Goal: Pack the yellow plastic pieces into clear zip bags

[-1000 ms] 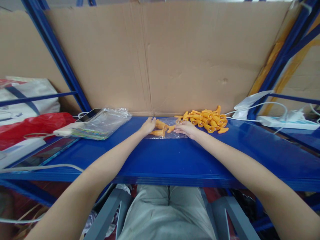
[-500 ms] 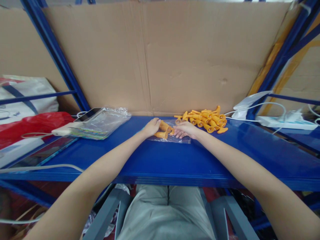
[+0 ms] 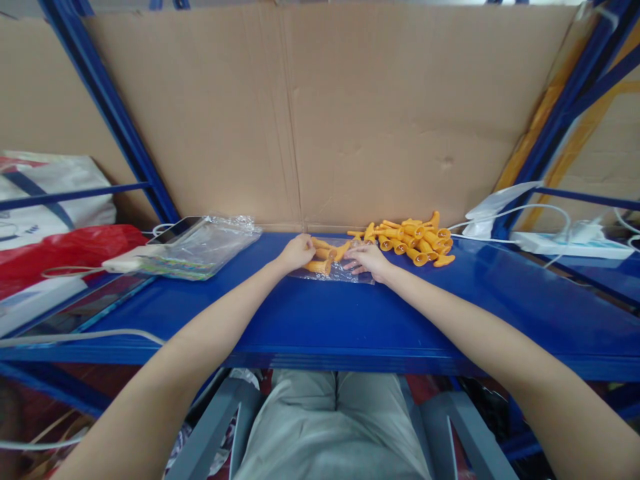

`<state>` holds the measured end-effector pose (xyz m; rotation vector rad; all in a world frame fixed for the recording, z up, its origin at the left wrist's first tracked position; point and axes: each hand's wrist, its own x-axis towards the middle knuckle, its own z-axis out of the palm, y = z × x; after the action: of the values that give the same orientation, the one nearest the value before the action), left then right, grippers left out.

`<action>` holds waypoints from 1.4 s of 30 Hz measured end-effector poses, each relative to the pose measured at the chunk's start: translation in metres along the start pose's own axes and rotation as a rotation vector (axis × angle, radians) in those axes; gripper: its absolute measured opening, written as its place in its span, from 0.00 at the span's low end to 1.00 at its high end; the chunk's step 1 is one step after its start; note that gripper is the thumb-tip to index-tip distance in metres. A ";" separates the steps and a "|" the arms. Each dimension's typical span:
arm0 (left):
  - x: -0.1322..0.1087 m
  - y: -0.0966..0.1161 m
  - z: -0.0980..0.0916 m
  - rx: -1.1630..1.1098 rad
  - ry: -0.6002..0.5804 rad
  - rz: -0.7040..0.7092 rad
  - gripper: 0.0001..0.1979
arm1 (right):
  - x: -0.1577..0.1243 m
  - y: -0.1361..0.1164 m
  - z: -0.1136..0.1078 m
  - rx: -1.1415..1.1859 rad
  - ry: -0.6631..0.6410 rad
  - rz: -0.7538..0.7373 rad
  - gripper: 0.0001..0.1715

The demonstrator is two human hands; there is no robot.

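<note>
A small clear plastic bag (image 3: 336, 272) lies on the blue shelf (image 3: 350, 320) with a few orange plastic parts (image 3: 324, 255) in it. My left hand (image 3: 296, 253) rests at the bag's left end, fingers curled against the orange parts. My right hand (image 3: 369, 259) lies on the bag's right end with its fingers spread over the film. A heap of several more orange parts (image 3: 415, 239) sits just right of my right hand, against the cardboard back wall.
A stack of clear bags (image 3: 203, 247) and a white device (image 3: 125, 263) lie at the left, beside a red bag (image 3: 60, 250). A white power strip (image 3: 570, 245) with cables sits at the right. Cardboard (image 3: 350, 113) lines the back.
The bag and both hands drew slightly toward me, then shifted back. My right hand's fingers have spread over the bag, and the orange parts inside have shifted.
</note>
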<state>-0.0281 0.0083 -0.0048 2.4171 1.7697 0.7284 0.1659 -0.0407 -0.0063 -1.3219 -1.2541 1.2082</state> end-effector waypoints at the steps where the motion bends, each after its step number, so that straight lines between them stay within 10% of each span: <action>1: 0.000 -0.001 -0.001 0.015 -0.021 0.043 0.06 | 0.000 0.000 0.000 0.003 -0.003 0.000 0.05; 13: -0.004 0.000 -0.013 0.054 -0.263 0.244 0.10 | 0.000 0.002 0.006 -0.182 -0.013 -0.124 0.11; 22: -0.010 -0.003 -0.026 0.128 -0.371 0.160 0.09 | 0.008 0.014 0.016 -0.514 -0.401 -0.606 0.05; 42: -0.012 0.001 -0.026 0.041 -0.337 0.224 0.08 | 0.003 0.004 0.010 -0.364 -0.017 -0.082 0.14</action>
<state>-0.0407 -0.0089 0.0143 2.6027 1.4169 0.2737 0.1563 -0.0382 -0.0113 -1.5030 -1.5779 0.9637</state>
